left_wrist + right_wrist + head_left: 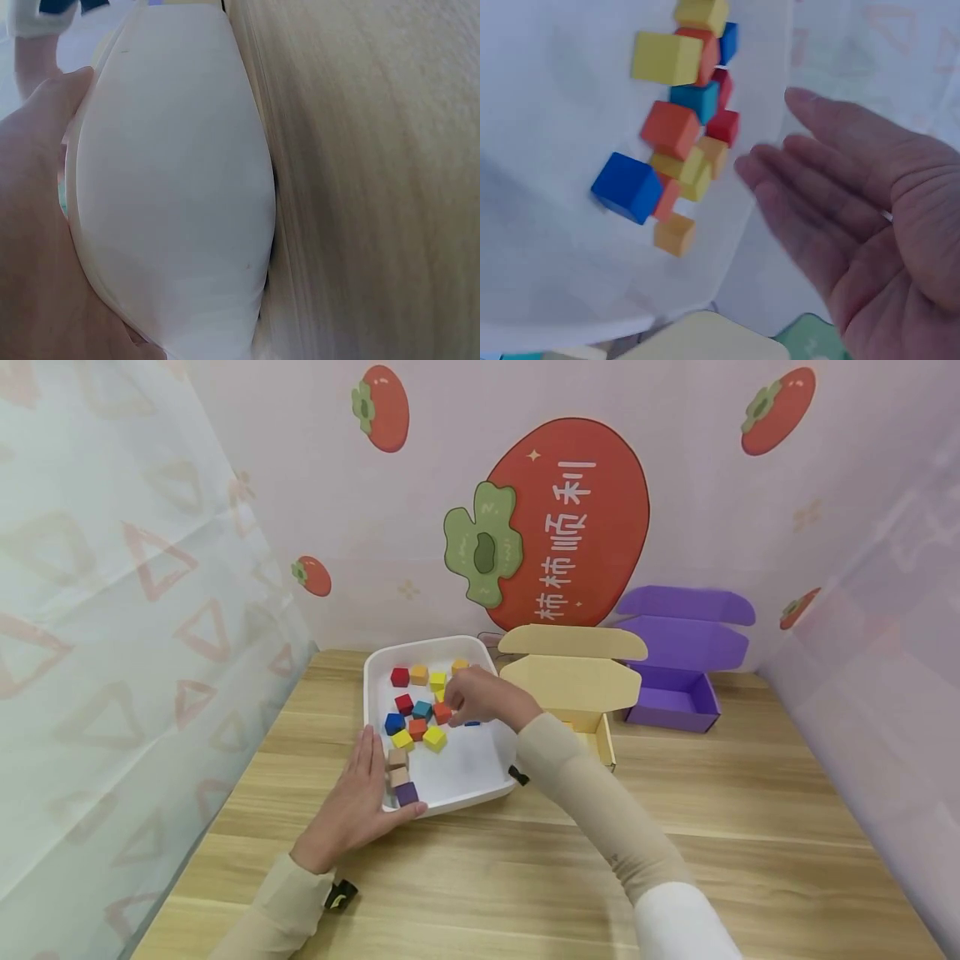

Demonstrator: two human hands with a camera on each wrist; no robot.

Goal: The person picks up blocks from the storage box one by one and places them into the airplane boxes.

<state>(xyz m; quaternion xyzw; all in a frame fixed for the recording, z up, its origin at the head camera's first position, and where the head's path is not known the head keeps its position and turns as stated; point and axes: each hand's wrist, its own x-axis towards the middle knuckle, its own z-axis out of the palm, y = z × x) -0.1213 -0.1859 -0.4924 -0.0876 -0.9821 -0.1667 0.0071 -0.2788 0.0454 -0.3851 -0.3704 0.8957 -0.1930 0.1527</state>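
Note:
A white tray (465, 768) holds several small cubes, among them red, orange, yellow, blue and teal ones. My left hand (352, 806) rests on its near left corner, fingers straight along the left rim and thumb stretched along the front. Beside those fingers, a purple cube (407, 793) and tan cubes (399, 777) line the tray's left side. My right hand (491, 693) is over the far right part of the tray. In the right wrist view, its loosely bent fingers hold nothing, and a blue cube (626, 187) and a yellow cube (666, 58) lie within the tray.
To the tray's right stands a pale yellow box (570, 681) with its lid up, partly behind my right forearm. Farther right is a purple box (675, 714), also with a raised lid. Printed cloth walls (375, 568) enclose the wooden table (712, 827).

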